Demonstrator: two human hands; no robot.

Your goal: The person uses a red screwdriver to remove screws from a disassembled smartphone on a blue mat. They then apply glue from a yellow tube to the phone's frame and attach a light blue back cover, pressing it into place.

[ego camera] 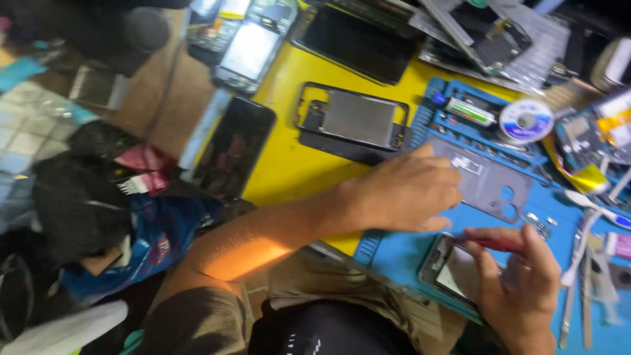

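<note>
My left hand [407, 190] rests palm down on the blue work mat [394, 253], its fingers on the edge of a grey metal phone plate [490, 181]. My right hand [516, 283] grips a red-handled tool [496, 244] above an opened phone [450, 266] lying at the mat's near edge. The tool's tip is hidden by my fingers.
A phone frame with a metal plate [351, 118] lies on the yellow table [289, 164]. A dark phone [233, 148] sits at the table's left edge, and more phones lie at the back. A solder spool [526, 120], tweezers [578, 250] and small parts crowd the right.
</note>
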